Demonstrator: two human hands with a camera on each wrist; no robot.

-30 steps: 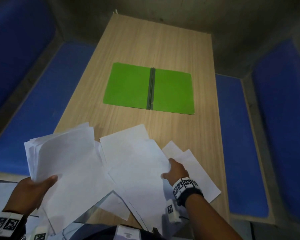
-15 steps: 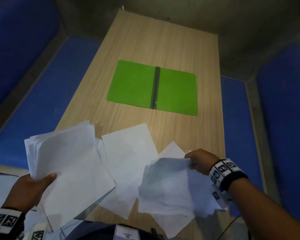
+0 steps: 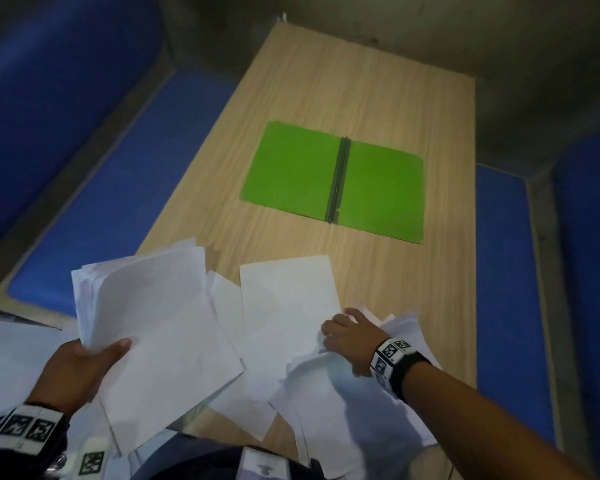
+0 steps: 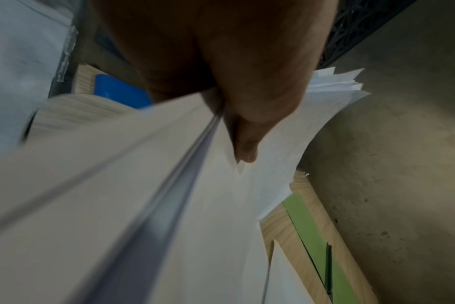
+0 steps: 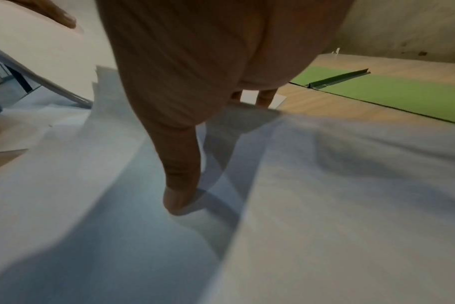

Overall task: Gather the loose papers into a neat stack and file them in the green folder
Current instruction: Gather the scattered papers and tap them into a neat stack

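Note:
The green folder (image 3: 291, 168) lies open and flat at the middle of the wooden table (image 3: 326, 81), its dark spine pointing away from me. My left hand (image 3: 97, 351) holds a thick stack of white papers (image 3: 153, 323) by its near left corner, thumb on top, lifted over the table's near left edge. My right hand (image 3: 350, 334) grips several loose sheets (image 3: 343, 393) at the near right, which crumple beside it. In the right wrist view the thumb (image 5: 179, 185) presses on top of the paper. More sheets (image 3: 288, 299) lie on the table between the hands.
Blue cushioned benches (image 3: 101, 202) run along both long sides of the table. A grey wall (image 3: 430, 29) closes the far end. Bare wood shows around the folder and between it and the papers.
My right hand lifted a few sheets at the right, then carried them left and down onto the other loose sheets. The left hand keeps its stack in place.

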